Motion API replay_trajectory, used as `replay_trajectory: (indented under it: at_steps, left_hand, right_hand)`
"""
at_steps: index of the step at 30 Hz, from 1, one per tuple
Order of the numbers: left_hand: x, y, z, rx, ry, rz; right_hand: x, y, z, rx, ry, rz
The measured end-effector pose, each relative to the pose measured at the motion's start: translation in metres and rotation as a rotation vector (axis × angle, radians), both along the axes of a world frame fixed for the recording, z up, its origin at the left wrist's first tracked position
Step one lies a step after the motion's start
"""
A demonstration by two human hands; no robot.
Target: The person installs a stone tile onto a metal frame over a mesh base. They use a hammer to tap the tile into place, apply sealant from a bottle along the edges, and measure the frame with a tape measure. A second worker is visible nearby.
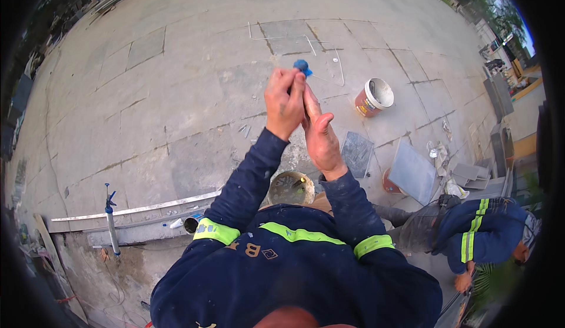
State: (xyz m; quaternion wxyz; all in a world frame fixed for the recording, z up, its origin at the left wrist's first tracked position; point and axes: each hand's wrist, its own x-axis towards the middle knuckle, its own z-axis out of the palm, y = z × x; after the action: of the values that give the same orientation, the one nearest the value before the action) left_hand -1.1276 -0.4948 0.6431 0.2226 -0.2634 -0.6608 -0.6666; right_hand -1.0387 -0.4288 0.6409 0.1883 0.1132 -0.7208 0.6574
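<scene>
My left hand (pixel 282 103) is raised in front of me, its fingers curled. At its fingertips is a small blue crumpled thing (pixel 301 66), too small and blurred to name. My right hand (pixel 323 144) lies against the left one, its fingers stretched out flat and its thumb spread away. The tips of the right fingers reach up beneath the blue thing, partly behind the left hand.
Ahead right on the paving stands a white-rimmed bucket (pixel 379 92). Below my hands is another bucket (pixel 291 188). Grey slabs (pixel 413 172) lie to the right, near a crouching co-worker (pixel 471 228). At left, a caulking gun (pixel 110 222) stands by a long pale strip (pixel 135 210).
</scene>
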Motion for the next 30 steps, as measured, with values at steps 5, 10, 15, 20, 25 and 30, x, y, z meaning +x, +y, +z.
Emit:
replay_trajectory:
  at_steps: [5, 10, 15, 20, 25, 30]
  left_hand:
    - [-0.036, -0.025, -0.001, 0.276, -0.488, -0.456]
    - [0.004, -0.040, 0.009, 0.150, -0.470, -0.911]
    - [0.027, -0.015, 0.006, 0.021, -0.196, -0.721]
    - [0.018, 0.013, -0.011, 0.084, -0.544, -0.558]
    - [0.019, 0.013, 0.006, 0.102, -0.385, -0.855]
    - [0.045, 0.048, 0.029, -0.368, 0.027, -0.812]
  right_hand:
    - [0.002, 0.003, 0.021, 0.220, 0.032, -0.253]
    - [0.005, 0.017, 0.017, 0.243, -0.178, -0.506]
    - [0.019, 0.021, -0.005, 0.670, 0.061, -0.536]
    - [0.037, 0.015, 0.013, 0.809, 0.010, -0.581]
    - [0.056, 0.043, 0.025, 0.978, 0.148, -0.635]
    - [0.081, 0.085, 0.023, 1.030, 0.015, -0.372]
